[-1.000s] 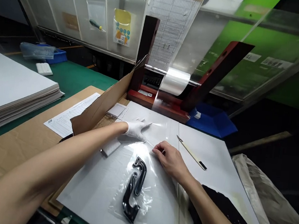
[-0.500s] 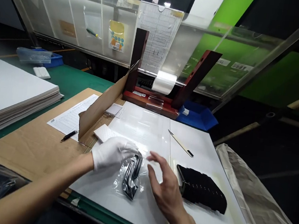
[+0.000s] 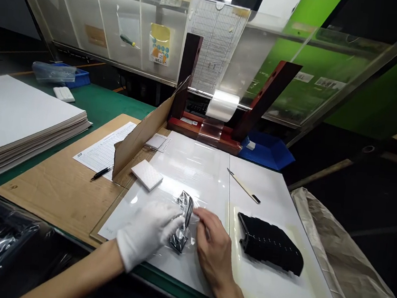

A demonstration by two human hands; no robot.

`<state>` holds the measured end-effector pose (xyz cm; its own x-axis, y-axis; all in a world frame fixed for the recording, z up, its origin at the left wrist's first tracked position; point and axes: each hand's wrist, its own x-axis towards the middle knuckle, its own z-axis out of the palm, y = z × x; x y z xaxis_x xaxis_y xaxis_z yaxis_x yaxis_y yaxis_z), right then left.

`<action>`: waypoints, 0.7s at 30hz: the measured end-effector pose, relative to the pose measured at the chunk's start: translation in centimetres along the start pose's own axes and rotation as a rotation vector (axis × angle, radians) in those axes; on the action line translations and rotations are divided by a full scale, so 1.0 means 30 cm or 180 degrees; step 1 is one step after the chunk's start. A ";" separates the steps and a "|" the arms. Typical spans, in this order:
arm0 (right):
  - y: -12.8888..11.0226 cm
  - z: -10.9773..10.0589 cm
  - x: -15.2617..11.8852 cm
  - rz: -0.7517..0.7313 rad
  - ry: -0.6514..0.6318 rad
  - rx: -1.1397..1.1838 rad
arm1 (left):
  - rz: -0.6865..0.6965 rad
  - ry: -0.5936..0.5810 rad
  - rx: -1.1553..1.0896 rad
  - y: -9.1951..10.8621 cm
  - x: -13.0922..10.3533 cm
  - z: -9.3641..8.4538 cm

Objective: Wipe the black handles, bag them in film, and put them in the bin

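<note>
A curved black part in a clear plastic bag [image 3: 188, 203] lies on the white work surface [image 3: 169, 155], partly covered by my fingers. My left hand [image 3: 149, 232], in a white glove, has its fingers closed on the bag's left side. From the right, my bare right hand [image 3: 214, 246] has bent fingers with the tips together at the bag's right edge. A white foam-like block [image 3: 147, 174] rests beyond my left hand. Right of my right hand sits a row of black parts [image 3: 271, 246].
A craft knife [image 3: 243, 185] lies behind the black parts. At the back, a dark red stand [image 3: 205, 133] carries a roll of clear film [image 3: 223, 106]. An upright cardboard divider [image 3: 142, 138] borders the left, near a pen [image 3: 101, 173] and stacked white sheets [image 3: 26, 120].
My left hand has moved toward me and off the foam block, which now shows whole. The bagged part has shifted and turned slightly. My right fingers have drawn together at the bag.
</note>
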<state>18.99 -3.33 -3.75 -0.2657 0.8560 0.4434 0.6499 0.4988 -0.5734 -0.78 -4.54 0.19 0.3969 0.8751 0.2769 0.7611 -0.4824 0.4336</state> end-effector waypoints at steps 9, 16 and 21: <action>0.068 0.126 0.061 0.0354 -0.0559 -0.0650 | -0.0490 -0.0796 0.0176 0.013 0.098 0.153; 0.087 0.114 0.055 -0.0098 -0.0719 -0.0719 | -0.0549 -0.0755 0.0220 0.068 0.009 0.145; 0.091 0.081 0.044 -0.0375 -0.0675 -0.0676 | -0.0937 -0.1125 -0.1677 0.103 -0.301 0.147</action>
<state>18.68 -0.50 -6.42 -0.4760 0.8144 0.3320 0.7340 0.5758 -0.3601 0.26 -13.75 -4.76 0.4235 0.8893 -0.1727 0.5480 -0.0996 0.8305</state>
